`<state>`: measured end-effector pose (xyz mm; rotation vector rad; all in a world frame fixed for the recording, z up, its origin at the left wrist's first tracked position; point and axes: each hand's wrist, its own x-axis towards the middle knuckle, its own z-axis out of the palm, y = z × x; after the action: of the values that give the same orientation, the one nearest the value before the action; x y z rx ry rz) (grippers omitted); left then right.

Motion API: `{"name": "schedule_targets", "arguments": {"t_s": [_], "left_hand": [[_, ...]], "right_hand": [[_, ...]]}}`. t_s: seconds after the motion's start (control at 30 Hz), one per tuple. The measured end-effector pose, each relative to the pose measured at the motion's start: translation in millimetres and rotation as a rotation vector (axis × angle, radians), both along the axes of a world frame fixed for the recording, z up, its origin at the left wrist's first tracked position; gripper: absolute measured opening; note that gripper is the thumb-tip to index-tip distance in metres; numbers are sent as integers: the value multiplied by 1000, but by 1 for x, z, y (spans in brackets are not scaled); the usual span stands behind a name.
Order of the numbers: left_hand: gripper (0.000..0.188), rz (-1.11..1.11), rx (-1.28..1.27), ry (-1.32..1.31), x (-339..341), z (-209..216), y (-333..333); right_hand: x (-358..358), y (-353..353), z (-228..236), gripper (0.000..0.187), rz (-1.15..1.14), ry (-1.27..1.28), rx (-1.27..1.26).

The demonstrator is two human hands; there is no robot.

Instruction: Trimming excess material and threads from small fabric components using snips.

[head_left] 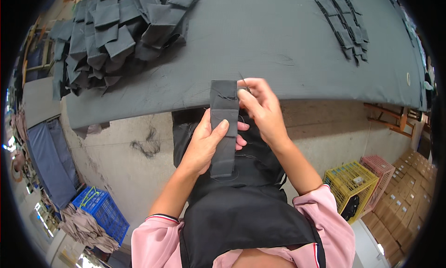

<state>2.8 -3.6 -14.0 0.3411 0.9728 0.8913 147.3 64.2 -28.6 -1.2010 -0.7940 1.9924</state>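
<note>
My left hand (204, 142) holds a long dark grey fabric piece (223, 149) upright over my lap. Its thumb lies on the front, and fingertips show past the right edge from behind. The piece has crosswise folds or seams, and loose dark threads (227, 97) lie across its upper part. Close to its upper right edge, my right hand (262, 103) is closed in a pinch. A thin dark wisp, which looks like thread, sticks up from between its thumb and forefinger. The rest of what those fingers hold is hidden.
A grey cloth-covered table (260, 40) stands ahead, with a heap of grey fabric pieces (121, 26) at left and rows of similar pieces (341, 24) at right. Thread clumps (147, 145) lie on the floor. A blue crate (104, 212), yellow crate (350, 182) and cartons (404, 203) stand around.
</note>
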Motion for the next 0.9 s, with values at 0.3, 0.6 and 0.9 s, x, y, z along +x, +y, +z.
{"name": "schedule_targets", "arguments": {"t_s": [0.3,0.6,0.9], "left_hand": [[40,54,8,64,3,8,-1],[50,11,-16,71,3,11,-3],[63,-39,-41,57,5,11,-3]], "right_hand": [[34,-33,4,31,52,-856,1207],[33,-31,2,30,123,-877,1355],[23,-32,-7,32,67,-794,1296]]}}
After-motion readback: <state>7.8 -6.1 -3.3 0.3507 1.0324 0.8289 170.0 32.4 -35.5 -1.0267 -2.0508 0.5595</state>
